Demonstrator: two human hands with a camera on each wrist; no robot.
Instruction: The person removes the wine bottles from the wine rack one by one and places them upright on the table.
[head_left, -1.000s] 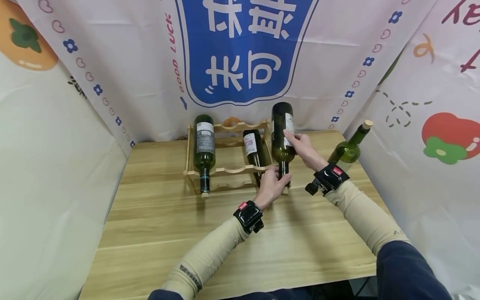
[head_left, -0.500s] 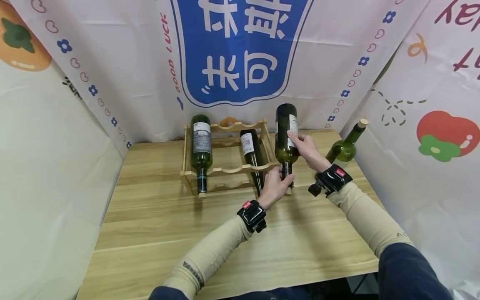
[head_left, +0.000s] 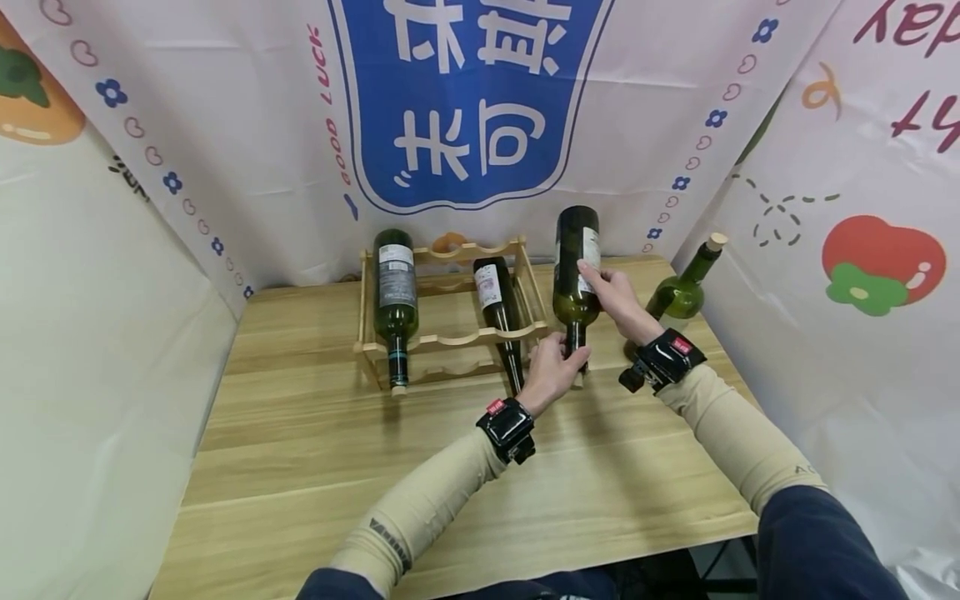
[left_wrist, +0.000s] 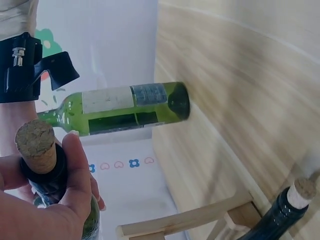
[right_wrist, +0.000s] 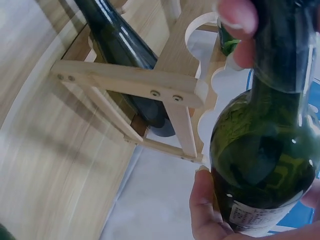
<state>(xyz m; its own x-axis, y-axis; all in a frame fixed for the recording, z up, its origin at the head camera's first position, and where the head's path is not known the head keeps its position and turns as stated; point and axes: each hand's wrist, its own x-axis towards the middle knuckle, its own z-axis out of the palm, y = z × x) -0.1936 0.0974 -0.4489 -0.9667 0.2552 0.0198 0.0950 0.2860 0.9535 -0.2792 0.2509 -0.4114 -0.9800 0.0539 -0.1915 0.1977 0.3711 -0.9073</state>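
Observation:
Both hands hold a dark green wine bottle (head_left: 576,287), its base up and away and its corked neck pointing down toward me, just right of the wooden wine rack (head_left: 457,339). My left hand (head_left: 553,371) pinches the neck near the cork (left_wrist: 37,145). My right hand (head_left: 618,302) grips the label side of the body; in the right wrist view its fingers (right_wrist: 205,205) wrap the lower part. A green wine bottle (head_left: 396,283) lies in the rack's upper left cradle, cork toward me. On the lower tier at right lies a darker bottle (head_left: 498,300).
Another green wine bottle (head_left: 677,296) with a cork stands upright at the table's right, partly behind the right wrist; it also shows in the left wrist view (left_wrist: 125,110). The wooden table (head_left: 300,467) meets printed cloth walls (head_left: 247,183) at back and sides.
The held bottle and both hands have shifted slightly right, away from the rack, uncovering more of the lower bottle's neck. The head view has turned a little to the right.

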